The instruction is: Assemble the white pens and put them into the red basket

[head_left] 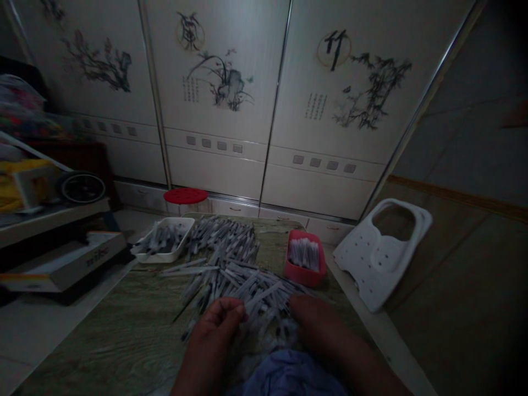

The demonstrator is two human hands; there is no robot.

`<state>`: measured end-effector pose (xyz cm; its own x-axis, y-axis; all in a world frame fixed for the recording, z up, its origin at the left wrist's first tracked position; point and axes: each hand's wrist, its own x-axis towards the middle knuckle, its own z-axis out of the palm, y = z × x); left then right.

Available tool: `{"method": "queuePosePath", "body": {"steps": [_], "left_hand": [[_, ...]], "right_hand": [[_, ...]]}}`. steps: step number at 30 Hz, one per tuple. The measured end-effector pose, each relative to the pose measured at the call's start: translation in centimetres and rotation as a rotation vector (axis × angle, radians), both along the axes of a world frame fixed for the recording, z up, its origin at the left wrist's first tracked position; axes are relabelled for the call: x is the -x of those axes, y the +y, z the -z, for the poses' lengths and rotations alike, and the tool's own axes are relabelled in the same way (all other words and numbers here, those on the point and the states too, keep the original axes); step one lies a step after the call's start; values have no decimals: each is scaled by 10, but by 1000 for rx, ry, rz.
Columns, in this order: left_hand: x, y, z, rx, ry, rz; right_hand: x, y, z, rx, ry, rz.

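Note:
A loose pile of slim, translucent pens (247,280), some with dark ends, spreads over the wood-grain table (111,324). At the near edge of this pile my left hand (218,324) is closed, thumb against the index finger. Pale tubes lie right by its fingertips, but what the pinch holds is too dim to make out. My right hand (309,316) reaches into the right side of the pile, smeared by motion, its fingers hidden. Beyond it stands a red plastic box (306,275) with pens packed upright. A white tray (167,256) at the far left holds more pens.
A red round stool (185,196) stands behind the table, before wardrobe doors (214,165). To the right, a white plastic folding chair (381,256) leans by the wall. Shelving (53,212) with a wheeled toy stands at left. Blue-grey cloth (289,374) lies at my front.

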<state>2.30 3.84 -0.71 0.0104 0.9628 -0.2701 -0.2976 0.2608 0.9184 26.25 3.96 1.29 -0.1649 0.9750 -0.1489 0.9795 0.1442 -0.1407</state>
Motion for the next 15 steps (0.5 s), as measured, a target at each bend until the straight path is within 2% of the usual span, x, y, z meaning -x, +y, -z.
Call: {"method": "queuePosePath", "body": {"steps": [7, 15], "left_hand": [[4, -3, -10, -21, -8, -53], [8, -3, -15, -29, -16, -62]], "right_hand": [[-2, 21, -6, 144, -65, -203], [-6, 17, -15, 111, -70, -223]]}}
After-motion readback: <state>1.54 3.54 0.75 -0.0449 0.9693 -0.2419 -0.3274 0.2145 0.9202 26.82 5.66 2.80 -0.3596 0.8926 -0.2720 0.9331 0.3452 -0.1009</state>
